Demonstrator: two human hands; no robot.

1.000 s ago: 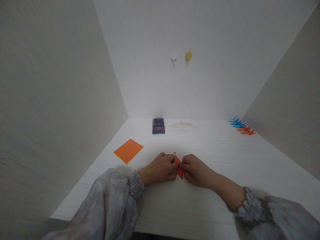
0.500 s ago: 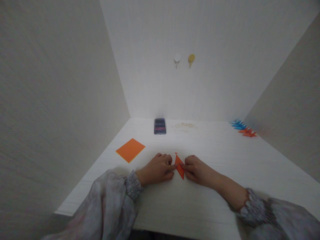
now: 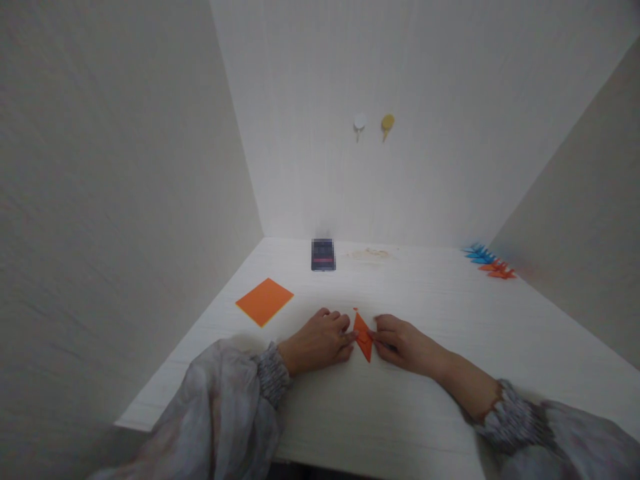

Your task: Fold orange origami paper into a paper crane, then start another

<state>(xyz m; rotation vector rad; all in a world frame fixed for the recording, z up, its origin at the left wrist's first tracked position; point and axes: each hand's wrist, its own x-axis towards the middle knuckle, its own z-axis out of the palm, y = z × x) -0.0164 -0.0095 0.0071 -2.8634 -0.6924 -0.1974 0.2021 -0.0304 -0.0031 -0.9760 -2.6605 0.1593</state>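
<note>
Paper piece (image 3: pixel 363 337), orange, folded to a narrow diamond, sits on the white table (image 3: pixel 325 417) between both hands, near point angled slightly right. Left hand (image 3: pixel 320 342) has fingertips at its left edge, right hand (image 3: pixel 411 345) at its right edge. Hands apart from each other, only the paper between. Too small in view to say whether either one truly pinches or just presses.

Doing this well, my take: one side anchors, the other works the flap. Match edges first, crease second. Run pressure from the middle out to the points, firm and even, so the diamond doesn't twist. Sharp ends are likely the weak spot: press, don't drag. Both wrists low, forearms near the tabletop: good for fine control, keep that.

Left sleeve (image 3: pixel 220 393) is near the flat orange sheet (image 3: pixel 265 302); mind the elbow. Row of blue and orange folded papers (image 3: pixel 495 267) by the right wall is well apart, no snag risk.
</note>
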